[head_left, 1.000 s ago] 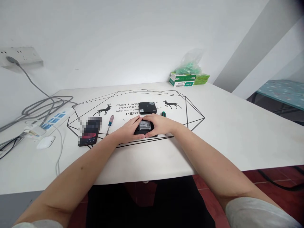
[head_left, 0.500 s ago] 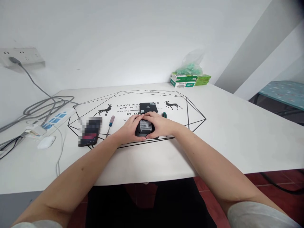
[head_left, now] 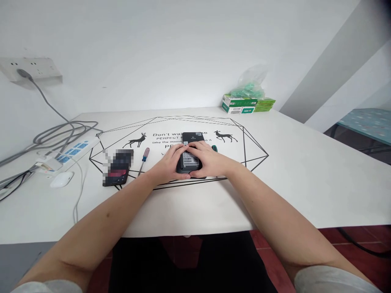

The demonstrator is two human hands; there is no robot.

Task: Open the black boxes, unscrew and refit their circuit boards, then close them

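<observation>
A long black handheld device (head_left: 192, 160) lies on the desk mat in front of me, with a printed white label on its upward side. Its far section (head_left: 193, 137) shows small stickers and extends beyond my fingers; I cannot tell whether it is one body. My left hand (head_left: 167, 165) grips the near part from the left. On the opposite side my right hand (head_left: 210, 160) is wrapped round it, thumbs and fingertips of both hands almost meeting. A screwdriver (head_left: 144, 158) with a pink and blue handle lies left of my hands. Partly hidden behind my right hand is a green-handled tool (head_left: 214, 148).
To the left are a partly blurred phone (head_left: 118, 173), a white earbud case (head_left: 62, 179), a power strip (head_left: 75, 151) and coiled grey cable (head_left: 51, 132). Green and white boxes (head_left: 240, 103) with a plastic bag (head_left: 250, 85) stand by the wall.
The whole view has shifted slightly, so things appear a little further right. Both hands keep their hold on the device, with a bit more of its label showing.
</observation>
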